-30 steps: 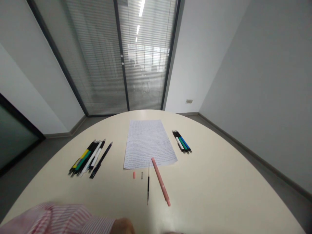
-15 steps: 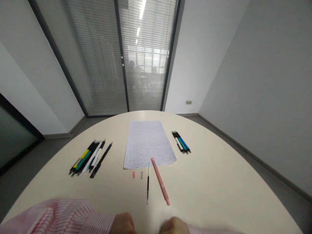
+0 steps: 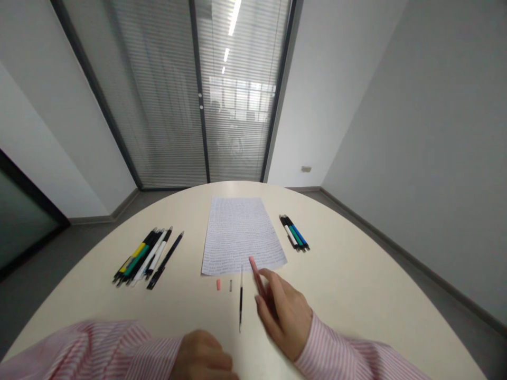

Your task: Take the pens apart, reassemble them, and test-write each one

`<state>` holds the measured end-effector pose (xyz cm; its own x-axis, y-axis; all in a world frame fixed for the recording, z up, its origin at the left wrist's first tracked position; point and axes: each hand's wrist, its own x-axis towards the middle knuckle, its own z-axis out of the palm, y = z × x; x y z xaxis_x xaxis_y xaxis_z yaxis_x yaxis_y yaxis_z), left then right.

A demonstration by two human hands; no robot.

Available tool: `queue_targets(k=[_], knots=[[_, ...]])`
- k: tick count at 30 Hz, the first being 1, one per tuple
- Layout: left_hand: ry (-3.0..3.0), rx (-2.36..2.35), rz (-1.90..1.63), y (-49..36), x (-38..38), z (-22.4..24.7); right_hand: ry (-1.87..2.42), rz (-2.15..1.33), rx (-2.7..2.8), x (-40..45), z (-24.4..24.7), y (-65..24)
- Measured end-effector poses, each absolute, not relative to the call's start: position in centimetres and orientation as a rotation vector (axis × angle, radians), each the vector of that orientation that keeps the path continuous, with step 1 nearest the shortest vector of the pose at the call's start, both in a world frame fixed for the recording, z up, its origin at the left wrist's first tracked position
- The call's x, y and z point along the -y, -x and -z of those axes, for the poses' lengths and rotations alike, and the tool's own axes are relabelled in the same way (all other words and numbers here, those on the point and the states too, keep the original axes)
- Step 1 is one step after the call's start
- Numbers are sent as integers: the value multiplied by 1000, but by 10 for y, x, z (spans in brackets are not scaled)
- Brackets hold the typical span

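My right hand [image 3: 287, 311] is over the pink pen barrel [image 3: 257, 277], with thumb and forefinger closed around it. The barrel's upper tip lies on the sheet's lower edge, and its lower part is hidden by my hand. Left of it lies a thin ink refill [image 3: 241, 303] with a dark lower half. Beside the refill are a tiny metal spring [image 3: 231, 285] and a short pink pen tip piece [image 3: 218, 285]. My left hand [image 3: 202, 356] rests at the near edge with fingers curled, nothing visible in it.
A sheet of paper covered in writing [image 3: 243, 232] lies mid-table. Several pens [image 3: 140, 256] form a row on the left, with a black pen [image 3: 166, 259] just apart. Another group of pens [image 3: 294, 233] lies on the right. The pale table [image 3: 356, 285] has a rounded edge.
My right hand has moved forward from the near edge to the pink pen barrel and closed on it. My left hand has shifted slightly. The small parts lie as before.
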<state>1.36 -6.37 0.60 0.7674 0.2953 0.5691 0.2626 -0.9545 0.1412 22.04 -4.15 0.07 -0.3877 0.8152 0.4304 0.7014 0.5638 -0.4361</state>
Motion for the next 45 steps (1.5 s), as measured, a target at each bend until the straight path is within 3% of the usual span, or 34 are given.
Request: queue_targets(k=[3, 8, 17, 20, 25, 28, 45], knots=[[-2953, -359, -1303, -19, 53, -18, 1217, -264, 2134, 43, 3, -221], [-3213, -491, -1139, -17, 31, -17, 1185, -285, 1954, 42, -1, -221], [-3326, -327, -1059, -14, 22, -13, 993, -377, 1928, 44, -22, -224], [-3074, -271, -1213, -10, 22, -17, 981, -371, 1937, 43, -20, -224], [-1883, -640, -1674, 1, 13, -29, 1073, -253, 1990, 39, -7, -226], [-1478, -752, -1724, 7, 2, -34, 1117, -228, 1992, 37, 0, -228], [-1401, -773, -1665, 7, 3, -29, 1103, -182, 2030, 34, 0, -228]])
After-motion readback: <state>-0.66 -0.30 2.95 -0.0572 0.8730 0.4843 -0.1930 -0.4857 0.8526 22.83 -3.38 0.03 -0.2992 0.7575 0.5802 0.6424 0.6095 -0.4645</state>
